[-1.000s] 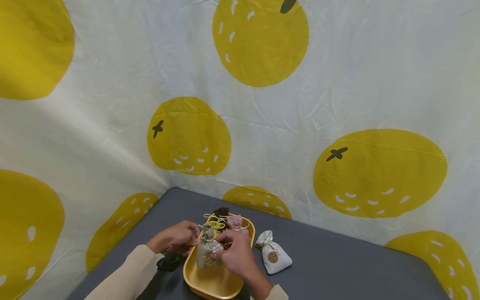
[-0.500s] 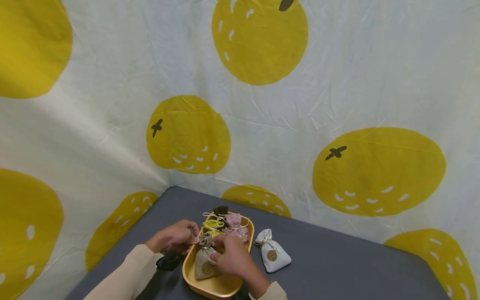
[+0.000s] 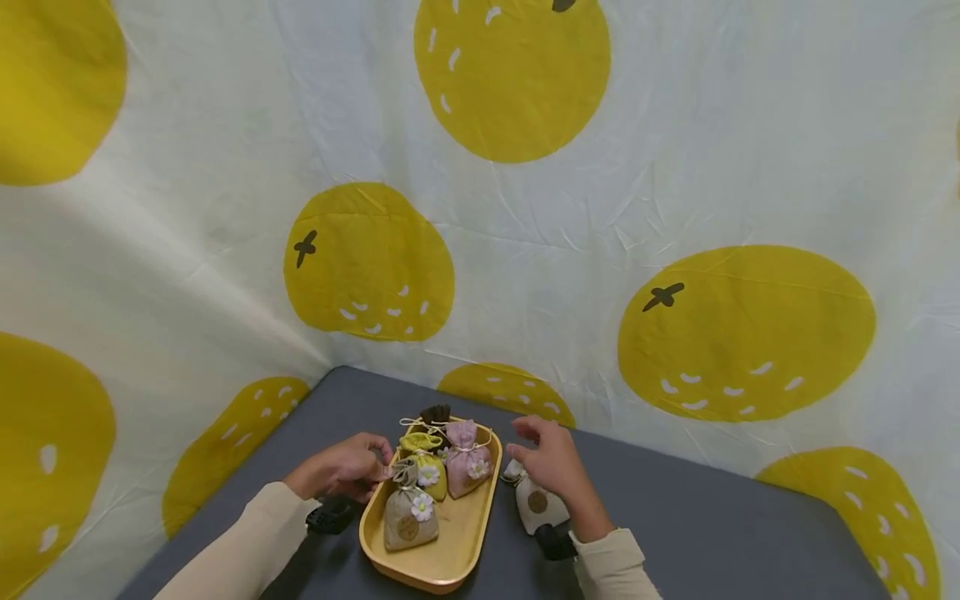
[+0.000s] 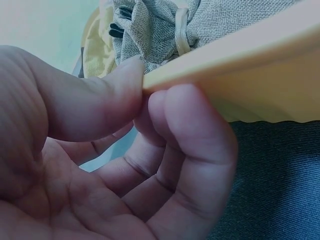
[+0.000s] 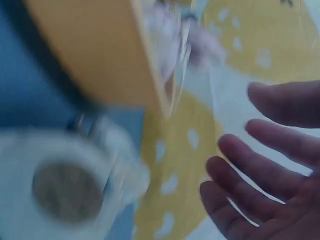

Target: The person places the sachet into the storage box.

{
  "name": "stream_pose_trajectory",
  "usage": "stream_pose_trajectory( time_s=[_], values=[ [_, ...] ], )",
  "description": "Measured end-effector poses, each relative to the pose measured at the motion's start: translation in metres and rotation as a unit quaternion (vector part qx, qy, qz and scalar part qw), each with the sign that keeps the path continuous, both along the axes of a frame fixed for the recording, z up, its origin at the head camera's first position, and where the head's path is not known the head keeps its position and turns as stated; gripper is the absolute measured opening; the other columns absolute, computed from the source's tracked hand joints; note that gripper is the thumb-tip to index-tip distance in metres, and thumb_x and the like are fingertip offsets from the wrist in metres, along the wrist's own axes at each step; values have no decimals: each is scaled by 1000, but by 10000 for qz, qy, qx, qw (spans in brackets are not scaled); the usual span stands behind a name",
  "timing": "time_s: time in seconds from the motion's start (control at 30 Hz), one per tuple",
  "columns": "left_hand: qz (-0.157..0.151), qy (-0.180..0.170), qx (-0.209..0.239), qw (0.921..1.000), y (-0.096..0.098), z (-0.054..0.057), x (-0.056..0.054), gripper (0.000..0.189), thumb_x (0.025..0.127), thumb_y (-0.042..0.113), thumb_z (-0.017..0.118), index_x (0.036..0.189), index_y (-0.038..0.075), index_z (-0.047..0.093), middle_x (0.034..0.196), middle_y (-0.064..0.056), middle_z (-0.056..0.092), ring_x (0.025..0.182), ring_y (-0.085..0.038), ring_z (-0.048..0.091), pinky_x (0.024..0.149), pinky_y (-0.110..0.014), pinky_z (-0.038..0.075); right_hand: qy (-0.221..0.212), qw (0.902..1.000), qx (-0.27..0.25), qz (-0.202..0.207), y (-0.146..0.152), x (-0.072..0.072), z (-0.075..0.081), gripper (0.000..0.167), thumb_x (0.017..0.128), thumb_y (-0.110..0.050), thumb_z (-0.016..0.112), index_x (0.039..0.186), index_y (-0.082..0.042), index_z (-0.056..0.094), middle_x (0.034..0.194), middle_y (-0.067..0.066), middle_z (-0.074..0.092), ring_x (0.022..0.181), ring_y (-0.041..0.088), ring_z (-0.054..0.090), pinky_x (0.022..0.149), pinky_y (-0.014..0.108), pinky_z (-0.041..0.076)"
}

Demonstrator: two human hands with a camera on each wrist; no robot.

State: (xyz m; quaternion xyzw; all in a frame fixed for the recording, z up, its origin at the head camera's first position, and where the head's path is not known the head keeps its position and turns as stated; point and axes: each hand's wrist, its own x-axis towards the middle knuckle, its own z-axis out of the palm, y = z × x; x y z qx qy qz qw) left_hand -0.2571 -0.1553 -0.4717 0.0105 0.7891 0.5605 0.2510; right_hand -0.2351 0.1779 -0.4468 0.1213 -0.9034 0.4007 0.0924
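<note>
My left hand (image 3: 343,468) pinches the left rim of a golden oval tray (image 3: 459,546) between thumb and fingertips; the left wrist view shows this grip closely. In the tray lie small drawstring pouches: a beige pouch (image 3: 405,527) with a white flower and round brown label at the near end, a yellow pouch (image 3: 433,473) behind it, a pink pouch (image 3: 467,460) at the right and a dark brown pouch (image 3: 435,414) at the back. My right hand (image 3: 553,458) holds nothing, fingers apart, above a white pouch (image 3: 538,505) on the table, covering part of it.
The dark grey table (image 3: 697,533) extends to the right and behind the tray. A white cloth with yellow fruit prints (image 3: 540,250) hangs along the table's back and left sides. Black wrist devices show below both hands.
My right hand has let go of the beige pouch, which now rests in the tray, and has moved right over the white pouch. My left hand stays on the rim.
</note>
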Motion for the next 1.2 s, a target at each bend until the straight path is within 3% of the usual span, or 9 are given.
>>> stream_pose_trajectory(
  time_s=[0.17,0.33,0.63,0.9,1.2],
  values=[
    [-47,-26,25,10000,-2,-1,-1,10,96,-2,63,103,1,56,69,-7,56,58,-17,51,53,-29,48,-1170,9898,755,-317,28,-8,-11,47,89,-16,80,130,2,67,124,22,72,113,40,68,92,55,57],
    [-79,-22,50,10000,-5,-2,0,9,97,-1,62,101,1,55,70,-8,56,58,-18,51,52,-29,47,-1811,9778,1057,-37,39,-9,-23,44,81,-14,85,118,5,72,107,17,76,94,32,71,79,46,58],
    [-114,34,94,9999,-3,-2,1,10,96,-1,64,101,2,56,69,-6,56,57,-17,50,52,-29,47,-1821,9816,572,78,52,-13,-36,24,73,0,86,95,1,75,82,7,71,74,18,60,66,32,51],
    [-174,41,149,9997,-4,-2,3,10,96,-2,63,100,2,55,70,-7,56,58,-17,50,53,-29,47,-1797,9816,367,-535,51,-15,-45,26,69,-1,89,90,-1,74,81,8,69,74,20,60,66,32,51],
    [-167,74,210,9996,-3,-1,1,12,94,-3,64,100,3,55,69,-6,55,58,-17,51,52,-29,46,-1485,9846,359,-846,51,-9,-48,24,68,-3,87,89,-4,75,83,7,71,77,21,62,65,33,52]
  ],
)
